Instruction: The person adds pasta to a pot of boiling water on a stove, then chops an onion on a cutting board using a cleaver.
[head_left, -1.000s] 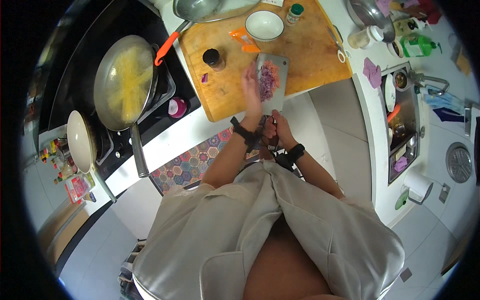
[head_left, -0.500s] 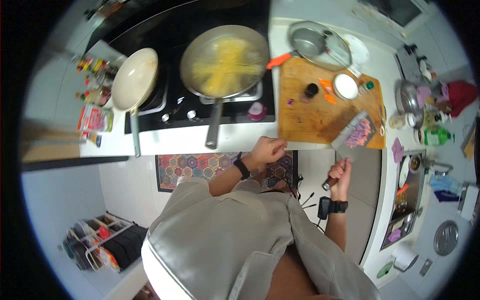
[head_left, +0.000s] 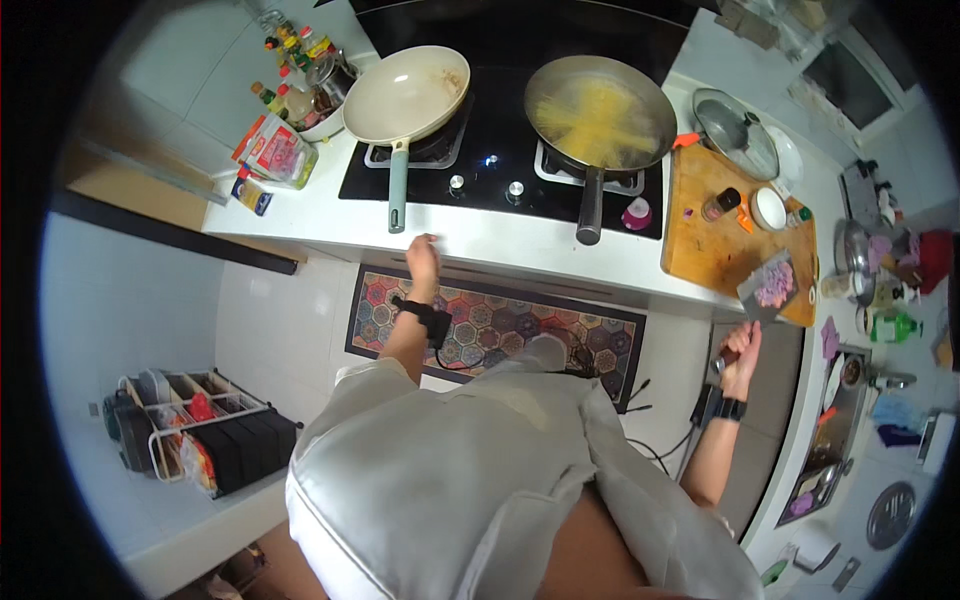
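My right hand grips the handle of a broad cleaver, held flat with a small heap of chopped purple onion on its blade, over the near edge of the wooden cutting board. My left hand reaches out with fingers apart toward the counter edge, just below the green handle of an empty cream frying pan. To the right of that pan a steel pan holds yellow spaghetti in water on the black hob.
A glass lid, a small white bowl and a spice jar stand at the board's far end. Bottles and packets crowd the counter left of the hob. A patterned mat lies on the floor; a wire rack stands at lower left.
My view has swung left along the counter. The right hand lifted the loaded cleaver off the board, and the left hand left the blade and reached toward the cream pan.
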